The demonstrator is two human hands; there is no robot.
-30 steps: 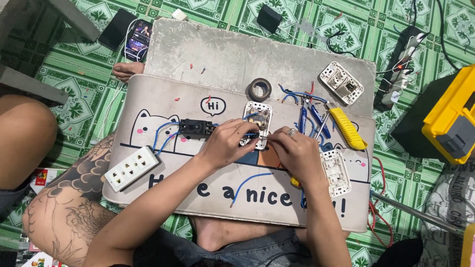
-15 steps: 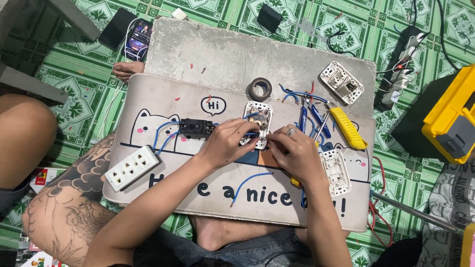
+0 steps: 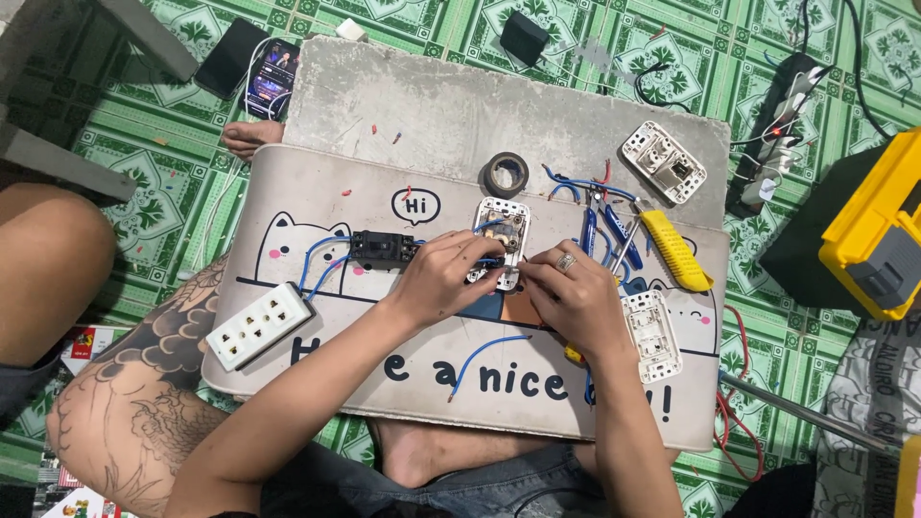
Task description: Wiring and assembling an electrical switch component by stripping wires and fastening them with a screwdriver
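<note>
Head view: both hands, left hand (image 3: 443, 278) and right hand (image 3: 568, 293), pinch the near end of the socket (image 3: 501, 235); its long axis runs far-near.

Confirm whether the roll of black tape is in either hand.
No, the roll of black tape lies alone on the mat, above both hands on the white socket module.
</note>
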